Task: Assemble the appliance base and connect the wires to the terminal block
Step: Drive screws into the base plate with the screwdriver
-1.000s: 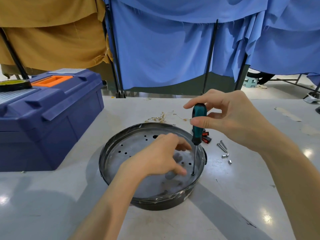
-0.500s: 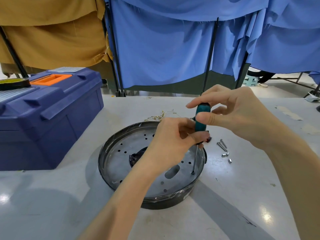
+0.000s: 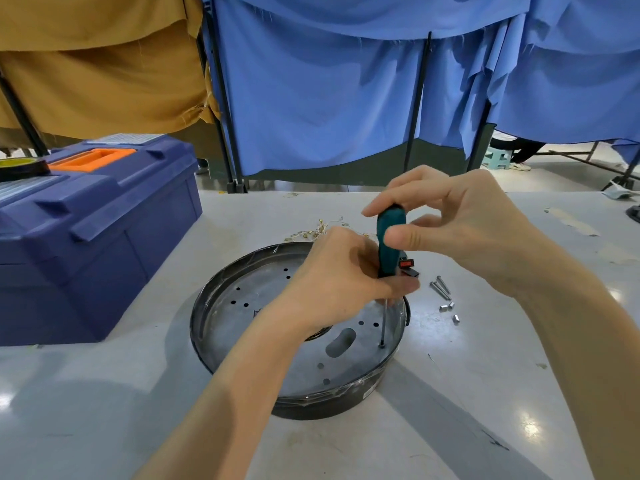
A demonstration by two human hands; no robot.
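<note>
On the grey table (image 3: pixel 104 410), right in front of you, sits the round metal base (image 3: pixel 242 306). Your screwdriver (image 3: pixel 390 237) stands almost straight up over the base. Its thin tip touches a small hole near the base's right edge. Your right hand (image 3: pixel 467 230) pinches the top of the green handle with thumb and fingers. Your left hand (image 3: pixel 339 282) curls round the bottom of the handle, where the metal rod starts. That hand and arm cover the middle of the base, so the dark part (image 3: pixel 320 332) under them is mostly hidden.

Just right of the base lie long screws (image 3: pixel 440 289) and a few little nuts (image 3: pixel 446 306). A small red and black part (image 3: pixel 407 265) peeks out behind the screwdriver, at the base's far right edge. Just behind the base lie thin wires (image 3: pixel 311 232) with gold tips. Left of the base stands a big blue toolbox (image 3: pixel 97 244) with an orange handle, and a roll of tape (image 3: pixel 20 166) rests on its lid. Far behind the base hang blue curtains (image 3: pixel 311 98) and a brown cloth (image 3: pixel 104 81).
</note>
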